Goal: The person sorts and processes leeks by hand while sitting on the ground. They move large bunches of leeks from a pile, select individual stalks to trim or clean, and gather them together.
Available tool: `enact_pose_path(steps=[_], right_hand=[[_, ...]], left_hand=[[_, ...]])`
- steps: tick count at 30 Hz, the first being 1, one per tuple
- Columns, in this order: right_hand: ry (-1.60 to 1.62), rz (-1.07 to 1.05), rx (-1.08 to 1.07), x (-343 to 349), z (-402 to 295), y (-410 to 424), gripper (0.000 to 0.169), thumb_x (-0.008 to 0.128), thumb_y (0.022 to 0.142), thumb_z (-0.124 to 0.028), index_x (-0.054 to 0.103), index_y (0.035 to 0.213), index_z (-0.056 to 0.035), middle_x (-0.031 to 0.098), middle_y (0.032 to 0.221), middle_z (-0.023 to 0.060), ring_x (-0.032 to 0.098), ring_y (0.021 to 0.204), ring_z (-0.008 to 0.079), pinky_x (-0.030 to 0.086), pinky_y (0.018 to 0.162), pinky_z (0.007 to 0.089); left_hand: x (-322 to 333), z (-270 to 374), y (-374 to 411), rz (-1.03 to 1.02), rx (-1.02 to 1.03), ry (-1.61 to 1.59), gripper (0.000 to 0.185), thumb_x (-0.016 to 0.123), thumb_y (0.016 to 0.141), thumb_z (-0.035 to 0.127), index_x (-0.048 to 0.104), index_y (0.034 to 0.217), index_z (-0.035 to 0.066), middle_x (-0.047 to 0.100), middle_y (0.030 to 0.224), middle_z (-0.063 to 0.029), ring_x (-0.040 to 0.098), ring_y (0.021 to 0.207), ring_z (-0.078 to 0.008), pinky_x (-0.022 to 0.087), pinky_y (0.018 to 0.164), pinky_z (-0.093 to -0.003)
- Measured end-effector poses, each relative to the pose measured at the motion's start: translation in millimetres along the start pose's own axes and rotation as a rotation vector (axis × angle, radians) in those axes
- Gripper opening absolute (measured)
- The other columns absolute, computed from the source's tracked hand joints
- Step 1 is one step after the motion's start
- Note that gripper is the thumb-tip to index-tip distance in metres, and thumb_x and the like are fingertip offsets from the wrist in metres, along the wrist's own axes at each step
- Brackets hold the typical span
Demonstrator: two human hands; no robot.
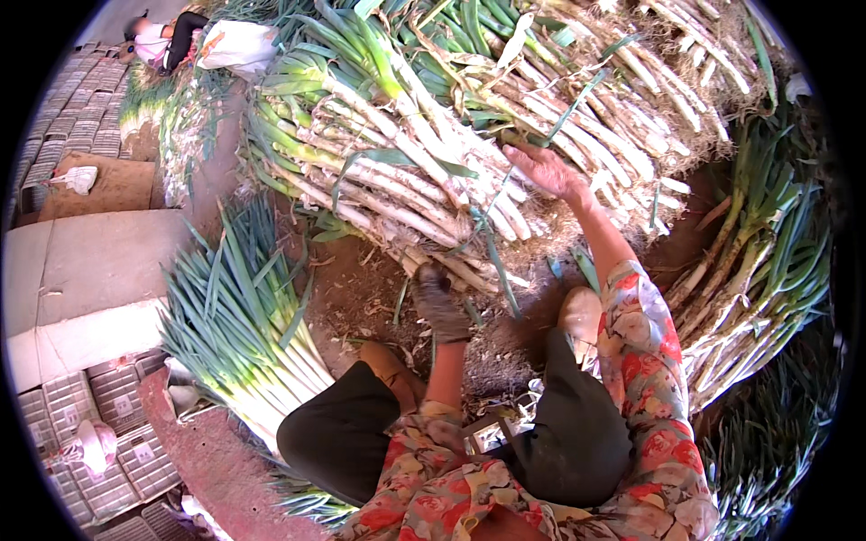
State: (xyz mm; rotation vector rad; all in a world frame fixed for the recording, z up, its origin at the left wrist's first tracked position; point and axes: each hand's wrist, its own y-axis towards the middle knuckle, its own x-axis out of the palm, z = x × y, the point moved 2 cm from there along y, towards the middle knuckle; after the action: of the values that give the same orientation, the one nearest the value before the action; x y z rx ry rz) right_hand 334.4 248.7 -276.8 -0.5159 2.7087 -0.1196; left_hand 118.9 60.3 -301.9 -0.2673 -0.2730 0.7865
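A large pile of unpeeled green onions (406, 155), with dirty white stalks and dry roots, lies before me. My right hand (541, 169), bare, rests on the root ends at the pile's right side, fingers extended; whether it grips a stalk is not clear. My left hand (436, 297), in a dark, soiled glove, is at the pile's lower edge by several stalk ends; its fingers are partly hidden, so its hold cannot be told. Clean green onions (291, 365) with white stalks lie in a bundle beside my left knee.
More green onions (744, 264) lie at the right. Soil with scraps (358, 291) lies between my shoes. Stacked plastic crates (101, 433) and a white bag (95, 446) stand at the left. Another person (159, 44) sits at the far upper left near a white sack (237, 47).
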Motion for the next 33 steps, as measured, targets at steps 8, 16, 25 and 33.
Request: enact_pose_path(steps=[8,16,25,33], right_hand=[[0.131,0.006,0.182,5,11,-13,0.053,0.050,0.084,-0.044,0.048,0.123,-0.0074,0.053,0.118,0.0136,0.046,0.112,0.0261,0.031,0.099,0.0311],[0.160,-0.057,0.233,10,18,-19,0.073,0.038,0.084,-0.057,0.027,0.135,-0.0060,0.030,0.139,0.0099,0.025,0.129,0.0237,0.019,0.105,0.0360],[0.149,-0.208,0.426,26,-171,-66,0.077,0.056,0.075,-0.047,0.031,0.125,0.0059,0.036,0.123,0.0243,0.037,0.115,0.0296,0.031,0.096,0.0399],[0.051,-0.131,0.383,74,-190,-91,0.068,0.063,0.071,-0.035,0.036,0.115,0.0094,0.054,0.099,0.0219,0.052,0.091,0.0254,0.041,0.081,0.0348]], left_hand=[[10,-9,49,-0.148,-0.342,-0.318,0.029,0.049,0.086,0.033,0.056,0.097,0.007,0.059,0.079,-0.0032,0.057,0.074,-0.0176,0.049,0.062,-0.0322],[25,-15,38,0.017,-0.386,-0.356,0.001,0.052,0.079,0.010,0.053,0.080,0.010,0.055,0.070,-0.0035,0.054,0.059,-0.0191,0.048,0.050,-0.0326],[-3,85,29,-0.335,-0.106,-0.420,0.027,0.058,0.078,0.023,0.053,0.098,0.006,0.053,0.074,-0.0029,0.051,0.062,-0.0156,0.044,0.055,-0.0290],[-17,27,12,-0.273,-0.156,0.004,0.029,0.058,0.077,0.026,0.054,0.099,0.006,0.054,0.080,-0.0064,0.053,0.069,-0.0194,0.044,0.060,-0.0320]])
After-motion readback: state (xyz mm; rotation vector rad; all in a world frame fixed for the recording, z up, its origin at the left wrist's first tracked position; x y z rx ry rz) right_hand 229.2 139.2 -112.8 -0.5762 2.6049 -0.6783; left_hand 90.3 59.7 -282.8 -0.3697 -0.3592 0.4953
